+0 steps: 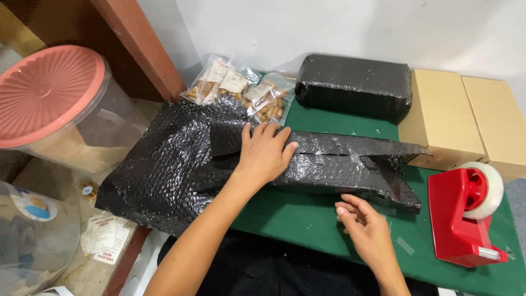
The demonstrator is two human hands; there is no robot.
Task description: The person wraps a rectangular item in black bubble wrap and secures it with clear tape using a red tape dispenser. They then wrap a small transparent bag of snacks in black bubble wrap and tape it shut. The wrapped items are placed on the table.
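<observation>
Pressing flat on the black bubble wrap [307,164], the left hand [266,153] has fingers spread; the right hand [364,225], fingers loose and empty, hovers just below the wrap, left of the tape dispenser [463,216].

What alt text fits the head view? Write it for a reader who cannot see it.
A person's left hand presses flat on a long parcel wrapped in black bubble wrap on a green table mat, while the right hand hovers open beside its near edge. A red tape dispenser stands to the right.
</observation>
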